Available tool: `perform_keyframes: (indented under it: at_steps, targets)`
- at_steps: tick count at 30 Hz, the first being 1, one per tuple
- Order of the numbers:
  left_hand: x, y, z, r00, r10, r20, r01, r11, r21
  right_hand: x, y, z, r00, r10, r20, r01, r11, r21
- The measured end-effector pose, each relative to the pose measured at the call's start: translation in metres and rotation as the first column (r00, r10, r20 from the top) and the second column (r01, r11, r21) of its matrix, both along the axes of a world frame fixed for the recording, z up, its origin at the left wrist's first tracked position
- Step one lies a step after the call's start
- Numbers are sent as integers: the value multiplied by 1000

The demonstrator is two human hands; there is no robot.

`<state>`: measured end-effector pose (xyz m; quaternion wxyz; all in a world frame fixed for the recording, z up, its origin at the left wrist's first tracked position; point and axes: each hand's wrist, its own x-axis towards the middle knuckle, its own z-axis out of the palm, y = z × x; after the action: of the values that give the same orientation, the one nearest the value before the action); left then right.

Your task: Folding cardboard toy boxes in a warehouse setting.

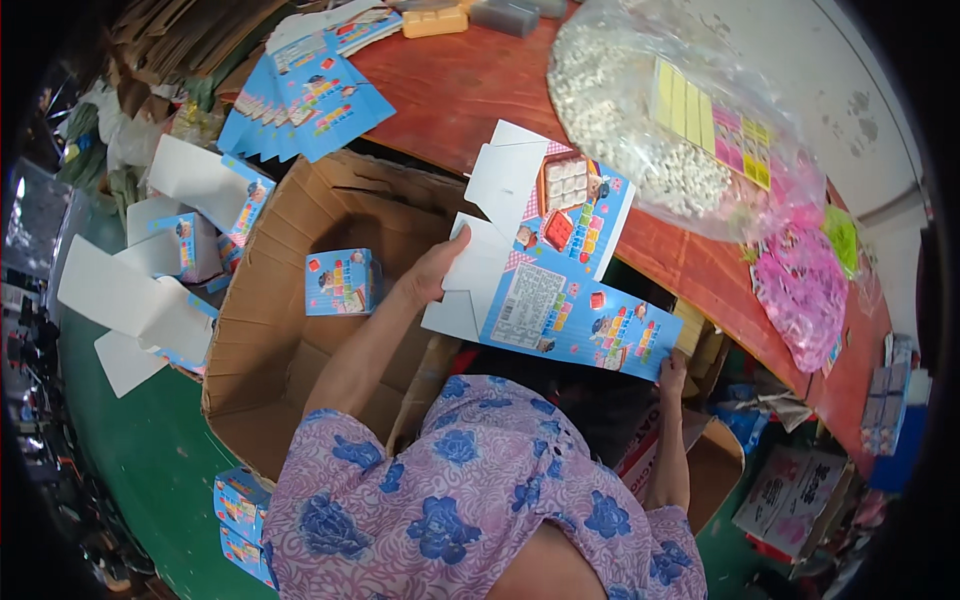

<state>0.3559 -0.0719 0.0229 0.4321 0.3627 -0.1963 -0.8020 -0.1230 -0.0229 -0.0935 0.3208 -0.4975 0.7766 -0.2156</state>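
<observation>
One printed carton blank (572, 262), mostly blue with white flaps, is spread open in front of the torso, beside the cardboard box (262, 290) and overlapping the near edge of the counter (480, 85) in view; contact with the counter cannot be confirmed. The left grip (437, 268) is closed on a white flap at the blank's left side; the right grip (674, 370) pinches the far blue end near its lower corner. Hold the sheet by its edges with light, even tension; the thin card would probably crease if squeezed mid-panel. Bend only along the score lines, and keep the loose flaps clear of the box rim. A small blue carton (340, 283) lies inside the box. Beyond, fanned blue sheets (305, 105) and a clear bag of white pieces (625, 140) occupy the counter.
</observation>
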Motion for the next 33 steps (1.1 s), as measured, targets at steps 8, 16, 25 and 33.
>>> perform_keyframes:
  at_steps: [8,16,25,33]
  targets:
    - [-80,63,65,958,160,236,-123,979,-165,141,28,114,917,370,150,-311,898,-311]
    - [-112,81,74,978,62,198,26,909,-415,225,55,212,743,669,14,-586,660,-470]
    - [-129,92,77,942,-138,305,279,828,-487,175,77,228,710,674,205,-534,704,-468]
    - [-119,37,85,709,-52,703,654,422,-628,145,72,233,814,440,378,-301,878,-373]
